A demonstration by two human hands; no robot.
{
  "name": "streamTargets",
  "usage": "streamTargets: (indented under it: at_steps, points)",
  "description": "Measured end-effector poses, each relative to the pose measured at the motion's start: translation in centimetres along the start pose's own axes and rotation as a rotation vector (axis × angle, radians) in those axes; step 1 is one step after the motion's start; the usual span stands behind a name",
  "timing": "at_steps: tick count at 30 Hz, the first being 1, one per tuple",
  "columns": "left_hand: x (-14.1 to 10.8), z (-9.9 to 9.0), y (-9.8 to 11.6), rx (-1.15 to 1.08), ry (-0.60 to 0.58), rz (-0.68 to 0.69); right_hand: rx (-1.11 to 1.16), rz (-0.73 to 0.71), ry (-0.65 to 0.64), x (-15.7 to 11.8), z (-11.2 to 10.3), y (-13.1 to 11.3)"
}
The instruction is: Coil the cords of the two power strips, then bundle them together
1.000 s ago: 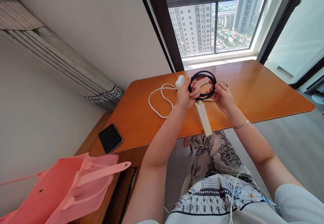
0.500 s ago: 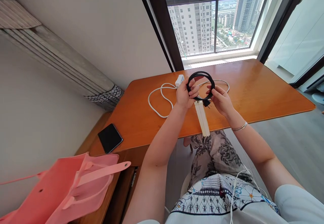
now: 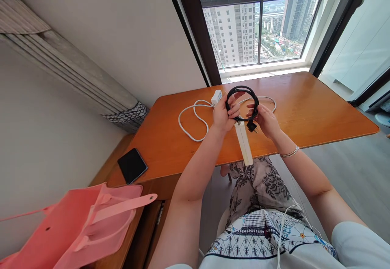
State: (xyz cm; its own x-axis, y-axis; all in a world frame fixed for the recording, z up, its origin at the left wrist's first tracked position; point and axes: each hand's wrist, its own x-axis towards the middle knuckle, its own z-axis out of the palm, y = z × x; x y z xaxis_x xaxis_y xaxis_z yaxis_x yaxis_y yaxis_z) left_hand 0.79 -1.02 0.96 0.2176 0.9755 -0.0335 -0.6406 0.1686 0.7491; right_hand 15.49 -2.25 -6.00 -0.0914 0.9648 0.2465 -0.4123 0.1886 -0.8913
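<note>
Step, judged: handling the black cable (image 3: 255, 99) as a coil; keeping its loops together calls for steady grip. Coil is upright above the table (image 3: 319, 110), plug (image 3: 251, 126) dangling. Left hand (image 3: 222, 113) closed around one side, forearm extended; right hand (image 3: 267, 119) pinches the opposite side, fingers bent.

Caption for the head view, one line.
Both hands hold a coiled black cable, its plug dangling above a wooden table.

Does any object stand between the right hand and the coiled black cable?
Nothing visible does: the right hand touches the side of the coiled black cable. The small black plug hangs below it.
</note>
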Motion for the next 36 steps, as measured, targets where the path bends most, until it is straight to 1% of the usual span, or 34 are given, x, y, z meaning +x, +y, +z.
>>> streamTargets:
  at_steps: [2, 5, 8, 11, 13, 14, 16, 19, 21, 23, 26, 28, 30, 32, 33, 36]
  points:
    - [0.1, 0.0, 0.0, 0.015, -0.006, -0.03, -0.019, -0.049, -0.017, 0.3, -0.1, -0.8]
    - [0.1, 0.1, 0.0, 0.045, 0.007, -0.062, -0.116, -0.104, 0.016, 0.9, 0.1, -1.8]
    - [0.0, 0.3, -0.1, 0.056, 0.021, -0.06, -0.182, -0.06, 0.029, 1.2, 0.0, -2.0]
    - [-0.1, 0.5, 0.0, 0.072, 0.046, -0.049, -0.213, -0.056, 0.077, 0.4, -0.5, -0.9]
    - [-0.1, 0.5, 0.0, 0.082, 0.068, -0.028, -0.229, -0.076, 0.13, -0.7, -1.1, 0.7]
    - [-0.2, 0.4, 0.0, 0.082, 0.073, -0.014, -0.236, -0.063, 0.137, -1.4, -1.5, 1.6]
    - [-0.2, 0.3, 0.0, 0.071, 0.069, 0.018, -0.252, 0.035, 0.08, -2.7, -2.1, 3.3]
    - [-0.3, 0.2, -0.1, 0.049, 0.071, 0.069, -0.185, 0.231, -0.079, -4.3, -2.4, 4.9]
    - [-0.4, 0.2, 0.0, 0.058, 0.104, 0.099, -0.079, 0.354, -0.162, -5.0, -2.2, 5.1]
    - [-0.4, 0.3, 0.1, 0.067, 0.145, 0.13, -0.011, 0.448, -0.23, -5.6, -1.8, 4.9]
    - [-0.4, 0.2, 0.4, 0.04, 0.173, 0.181, -0.029, 0.5, -0.31, -6.2, -1.4, 4.3]
    - [-0.1, -0.2, 0.4, 0.021, 0.178, 0.214, -0.114, 0.454, -0.293, -6.7, -1.3, 4.2]
    - [0.3, -0.7, 0.2, 0.022, 0.199, 0.254, -0.3, 0.314, -0.214, -7.1, -1.5, 4.2]
    - [0.8, -1.3, -0.3, 0.036, 0.227, 0.29, -0.59, 0.124, -0.151, -7.6, -1.8, 3.9]
    - [1.0, -1.7, -0.6, 0.044, 0.237, 0.299, -0.752, 0.04, -0.141, -7.8, -2.0, 3.6]
    - [1.5, -2.6, -1.4, 0.078, 0.246, 0.285, -1.176, -0.125, -0.179, -8.5, -2.7, 1.9]
